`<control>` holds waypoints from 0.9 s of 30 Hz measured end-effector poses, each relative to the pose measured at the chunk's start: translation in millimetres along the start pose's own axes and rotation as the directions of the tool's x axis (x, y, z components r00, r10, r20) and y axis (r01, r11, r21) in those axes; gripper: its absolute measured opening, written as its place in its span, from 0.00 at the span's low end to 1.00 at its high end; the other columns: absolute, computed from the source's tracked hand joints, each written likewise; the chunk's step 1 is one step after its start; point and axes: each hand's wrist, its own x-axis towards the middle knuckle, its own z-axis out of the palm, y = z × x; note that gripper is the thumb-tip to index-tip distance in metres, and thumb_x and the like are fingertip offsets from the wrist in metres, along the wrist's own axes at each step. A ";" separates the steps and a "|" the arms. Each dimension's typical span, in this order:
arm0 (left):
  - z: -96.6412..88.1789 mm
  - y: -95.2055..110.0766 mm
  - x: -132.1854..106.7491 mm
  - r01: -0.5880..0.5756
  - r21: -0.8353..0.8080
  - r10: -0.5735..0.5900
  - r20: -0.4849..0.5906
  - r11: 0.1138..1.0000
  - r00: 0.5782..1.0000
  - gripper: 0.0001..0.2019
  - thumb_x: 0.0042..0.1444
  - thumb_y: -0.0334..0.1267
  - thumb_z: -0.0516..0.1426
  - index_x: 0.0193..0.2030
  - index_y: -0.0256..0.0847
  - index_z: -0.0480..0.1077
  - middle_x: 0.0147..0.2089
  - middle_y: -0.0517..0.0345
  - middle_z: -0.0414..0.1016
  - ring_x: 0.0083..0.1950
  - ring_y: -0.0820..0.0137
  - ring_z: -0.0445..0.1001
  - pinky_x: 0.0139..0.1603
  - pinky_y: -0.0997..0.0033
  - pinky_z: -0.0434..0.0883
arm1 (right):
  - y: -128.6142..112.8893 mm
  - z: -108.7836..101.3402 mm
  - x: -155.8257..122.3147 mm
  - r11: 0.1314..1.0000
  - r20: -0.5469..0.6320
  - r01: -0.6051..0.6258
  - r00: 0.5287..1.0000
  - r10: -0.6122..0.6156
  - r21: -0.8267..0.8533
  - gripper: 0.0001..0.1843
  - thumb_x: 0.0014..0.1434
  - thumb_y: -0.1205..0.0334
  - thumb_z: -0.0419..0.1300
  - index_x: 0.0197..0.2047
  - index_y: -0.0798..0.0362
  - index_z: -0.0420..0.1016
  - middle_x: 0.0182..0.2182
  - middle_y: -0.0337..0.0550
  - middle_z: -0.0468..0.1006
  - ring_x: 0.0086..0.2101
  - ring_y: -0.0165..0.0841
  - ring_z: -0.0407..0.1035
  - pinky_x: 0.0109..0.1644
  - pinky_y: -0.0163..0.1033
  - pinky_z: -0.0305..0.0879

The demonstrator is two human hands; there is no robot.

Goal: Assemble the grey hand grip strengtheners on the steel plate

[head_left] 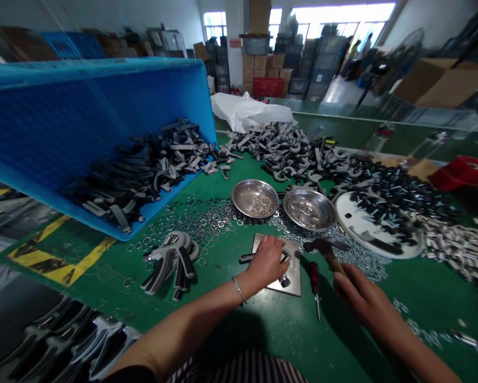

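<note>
My left hand [266, 261] presses a small grey-and-black clamp part [247, 258] onto a flat metal plate [290, 289], its fingers curled round the part and hiding much of it. In my right hand [356, 290] is a hammer [330, 254], gripped by its wooden handle, with the head raised just right of the plate. A screwdriver [314, 279] with a red handle lies between the plate and my right hand. Left of the plate, several grey-and-black clamps [171, 263] with springs rest in a small group.
A tipped blue crate [175, 80] holds many handle parts. Behind the plate stand two metal bowls [255, 198] of small parts, with loose rings [207, 223] scattered around. Piled parts [287, 146], a white lid-like tray [367, 223] and metal cylinders [458, 250] fill the back and right.
</note>
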 end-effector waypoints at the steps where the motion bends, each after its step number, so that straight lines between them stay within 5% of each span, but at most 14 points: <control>1: 1.1 -0.7 0.1 -0.002 -0.001 0.002 -0.009 1.000 1.000 0.20 0.56 0.36 0.60 0.54 0.33 0.66 0.50 0.45 0.69 0.56 0.56 0.63 0.62 0.56 0.63 | -6.8 5.2 -2.2 1.000 0.030 0.026 0.999 -0.026 0.016 0.19 0.67 0.44 0.47 0.50 0.46 0.67 0.34 0.44 0.79 0.32 0.41 0.75 0.36 0.43 0.69; 7: 5.9 -0.4 2.9 0.021 -0.007 -0.021 0.009 1.000 1.000 0.28 0.57 0.38 0.59 0.62 0.29 0.59 0.55 0.41 0.68 0.60 0.54 0.63 0.65 0.54 0.60 | -10.5 18.0 10.1 0.999 0.250 0.033 0.968 -0.039 0.027 0.21 0.67 0.41 0.46 0.38 0.48 0.70 0.29 0.41 0.77 0.31 0.41 0.73 0.35 0.43 0.67; 12: -11.7 1.0 -10.6 0.081 -0.032 -0.080 0.033 0.996 0.996 0.48 0.46 0.50 0.68 0.68 0.32 0.51 0.64 0.34 0.59 0.66 0.45 0.57 0.66 0.44 0.56 | -35.1 3.1 4.2 0.980 0.201 0.005 0.979 -0.045 0.197 0.23 0.67 0.40 0.46 0.37 0.47 0.70 0.27 0.39 0.73 0.29 0.36 0.69 0.32 0.38 0.65; 18: -45.7 -10.3 -47.3 0.126 -0.026 -0.126 0.023 0.992 0.992 0.25 0.53 0.40 0.63 0.56 0.36 0.64 0.56 0.44 0.67 0.59 0.54 0.63 0.61 0.51 0.63 | -57.8 6.0 -10.2 0.910 0.159 -0.091 0.987 0.028 0.404 0.21 0.64 0.39 0.53 0.36 0.47 0.72 0.26 0.39 0.73 0.25 0.33 0.66 0.25 0.35 0.61; 23: -62.2 -26.6 -51.3 0.123 -0.053 -0.123 0.001 0.991 0.992 0.11 0.61 0.30 0.54 0.50 0.38 0.70 0.49 0.51 0.73 0.53 0.62 0.68 0.59 0.60 0.65 | -4.9 14.1 -22.7 0.649 0.144 -0.367 0.917 0.371 0.666 0.26 0.58 0.34 0.55 0.45 0.47 0.72 0.21 0.34 0.68 0.13 0.25 0.48 0.13 0.33 0.47; 27: -68.4 -37.8 -37.5 0.076 0.053 -0.079 0.062 0.996 0.995 0.09 0.65 0.34 0.52 0.44 0.39 0.74 0.44 0.52 0.76 0.49 0.62 0.71 0.55 0.61 0.67 | 57.4 -3.0 -23.8 0.693 0.146 -0.506 0.847 0.511 0.513 0.27 0.54 0.31 0.54 0.40 0.46 0.74 0.19 0.41 0.70 0.12 0.31 0.55 0.13 0.40 0.54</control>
